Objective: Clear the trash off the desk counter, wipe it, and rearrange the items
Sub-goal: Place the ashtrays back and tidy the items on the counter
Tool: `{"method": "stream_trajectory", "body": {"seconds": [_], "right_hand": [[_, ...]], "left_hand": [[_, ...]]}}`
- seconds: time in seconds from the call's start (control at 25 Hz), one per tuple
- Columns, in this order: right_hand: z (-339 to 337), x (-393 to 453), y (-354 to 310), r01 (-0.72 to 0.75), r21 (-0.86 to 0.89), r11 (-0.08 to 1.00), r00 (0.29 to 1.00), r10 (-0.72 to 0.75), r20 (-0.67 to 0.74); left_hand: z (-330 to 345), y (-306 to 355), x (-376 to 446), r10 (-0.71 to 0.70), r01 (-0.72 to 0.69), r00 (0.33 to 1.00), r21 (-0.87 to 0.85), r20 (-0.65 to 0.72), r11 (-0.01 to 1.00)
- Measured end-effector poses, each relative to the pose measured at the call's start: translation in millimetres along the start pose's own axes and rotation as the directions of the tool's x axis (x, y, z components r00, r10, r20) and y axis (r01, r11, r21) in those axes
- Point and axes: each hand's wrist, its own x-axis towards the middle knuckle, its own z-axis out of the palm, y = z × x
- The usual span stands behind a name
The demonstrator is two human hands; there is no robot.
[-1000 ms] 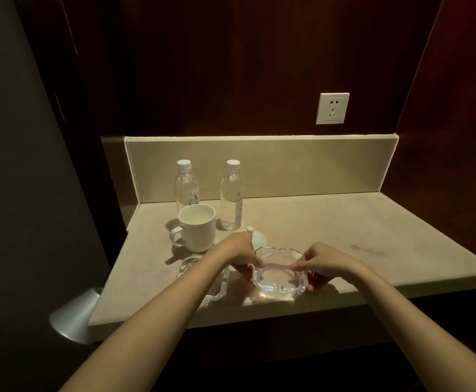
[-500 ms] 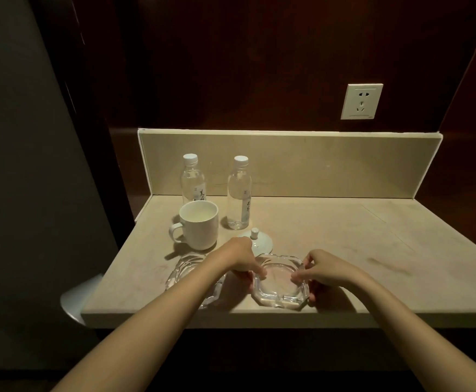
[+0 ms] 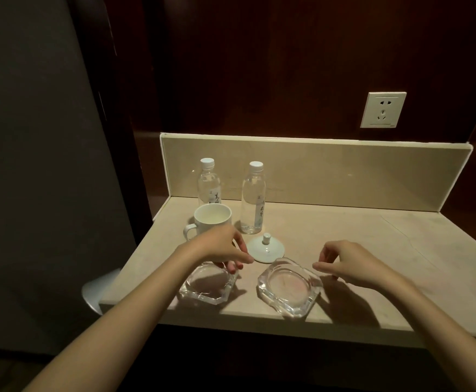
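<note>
1. Hovering above the desk (image 3: 344,244), our left hand (image 3: 225,248) and right hand (image 3: 352,263) both hang with fingers loosely curled and grasp nothing; each sits just over an ashtray, probably because we are lining the pair up.
2. We see the left ashtray (image 3: 207,287) at 7 o'clock and the right ashtray (image 3: 289,287) at 6 o'clock on the desk, side by side and apart, near the front edge.
3. We find the cup lid (image 3: 265,249) lying knob-up just behind the ashtrays, off its mug (image 3: 210,223) at 10 o'clock, which stands uncovered.
4. We note two water bottles (image 3: 252,199) upright at 11 o'clock near the backsplash, out of the way.
5. We judge the lid most likely goes onto the mug next.
</note>
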Motion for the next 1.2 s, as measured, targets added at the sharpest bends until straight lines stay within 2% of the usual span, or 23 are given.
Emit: {"method": "stream_trajectory", "body": {"seconds": [0.08,0.24,0.48,0.6,0.72,0.88,1.0,1.08,1.2], "right_hand": [[-7,4,-11,0.087,-0.06,0.994,0.996,-0.085,0.026],[-13,19,-33,0.215,-0.207,0.954,0.968,-0.181,0.173],[-24,55,-60,0.288,-0.328,0.9,0.937,-0.195,0.289],[-33,75,-81,0.297,-0.34,0.892,0.928,-0.187,0.322],[-51,104,-100,0.307,-0.364,0.879,0.93,-0.195,0.313],[-71,142,-114,0.284,-0.35,0.893,0.95,-0.214,0.226],[-67,163,-107,0.227,-0.345,0.911,0.965,-0.163,0.204],[-65,172,-100,0.194,-0.33,0.924,0.969,-0.127,0.214],[-71,182,-98,0.209,-0.252,0.945,0.971,-0.17,0.169]], "left_hand": [[-8,-7,-5,0.013,-0.012,1.0,0.039,-0.021,0.999],[-35,-17,-18,0.045,-0.033,0.997,0.194,-0.06,0.981],[-93,-15,-7,0.038,-0.017,0.998,0.333,-0.057,0.943],[-118,-13,15,0.03,-0.007,0.998,0.339,-0.063,0.941],[-143,-15,40,0.042,-0.001,0.994,0.363,-0.104,0.932],[-178,-25,65,0.034,0.034,0.985,0.382,-0.17,0.924],[-186,-44,83,-0.011,0.088,0.98,0.376,-0.2,0.922],[-185,-53,96,0.03,0.051,0.978,0.375,-0.205,0.926],[-182,-55,111,0.146,-0.102,0.973,0.236,-0.181,0.966]]}}
